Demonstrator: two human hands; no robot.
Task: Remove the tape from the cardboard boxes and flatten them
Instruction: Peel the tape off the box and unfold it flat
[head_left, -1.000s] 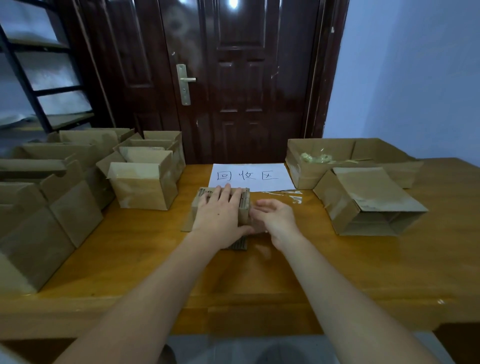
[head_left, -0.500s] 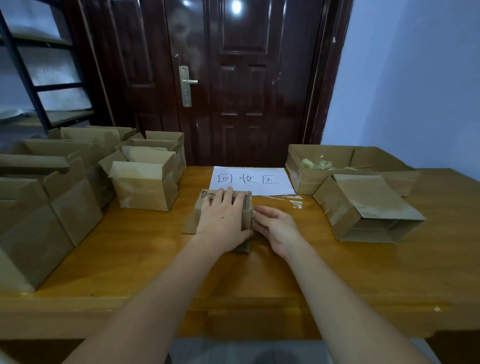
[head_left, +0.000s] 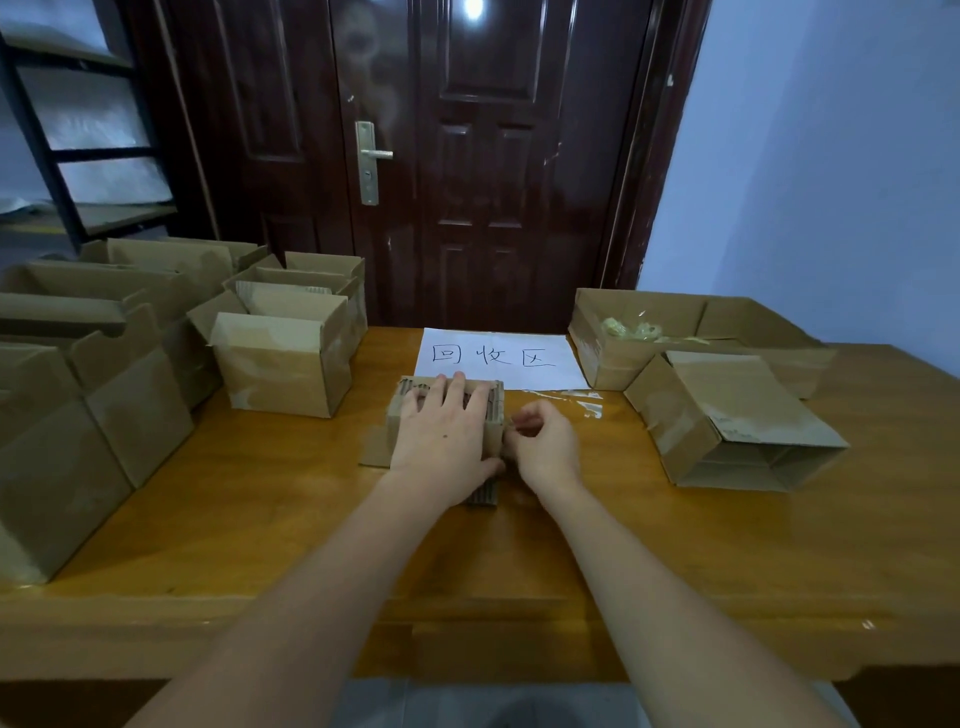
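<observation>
While the left hand (head_left: 445, 435) lies flat w/ fingers spread on the small box (head_left: 395, 415) at mid-surface, pinning it so it can't slide, the right hand (head_left: 545, 447) curls at the box's right edge, prob. pinching clear tape, though that's too small to confirm. Box is brown corrugated card w/ ribbed ends. The wooden surface (head_left: 260, 519) is glossy, and a tape strip (head_left: 584, 402) lies just beyond.

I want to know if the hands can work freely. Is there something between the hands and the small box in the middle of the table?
Nothing visible. The left hand already lies flat on the small box, and the right hand touches its right side, fingers curled there. Whether it pinches tape is unclear.
</observation>
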